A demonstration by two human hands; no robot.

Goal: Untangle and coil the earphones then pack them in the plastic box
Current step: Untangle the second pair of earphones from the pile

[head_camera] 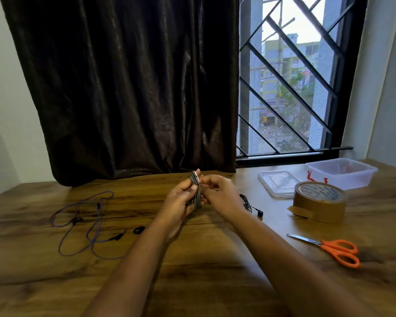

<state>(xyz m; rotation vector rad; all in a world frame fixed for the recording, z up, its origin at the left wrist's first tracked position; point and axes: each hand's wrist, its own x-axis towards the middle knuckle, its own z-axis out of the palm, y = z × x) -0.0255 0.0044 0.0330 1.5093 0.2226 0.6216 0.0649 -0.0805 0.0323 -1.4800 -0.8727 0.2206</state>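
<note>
While the left hand [180, 201] curls round the coiled earphones [197, 195], the right hand [221, 194] pinches them, left of the tape [319, 202]; the box [341, 173] stands behind the tape.

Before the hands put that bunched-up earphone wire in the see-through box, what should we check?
1. Grip: the left hand and right hand both hold the grey coiled earphone bundle: ok.
2. Loose end tucked in: hidden between the hands, cannot tell.
3. Clear plastic box open, with its clear flat lid lying beside it: ok.
4. Room inside the box: something red shows through, cannot tell.
5. Way to the box: the brown tape roll stands in front of it and probably needs lifting over: not ok.
6. Purple earphones coiled: lying loose on the wooden table: not ok.
</note>
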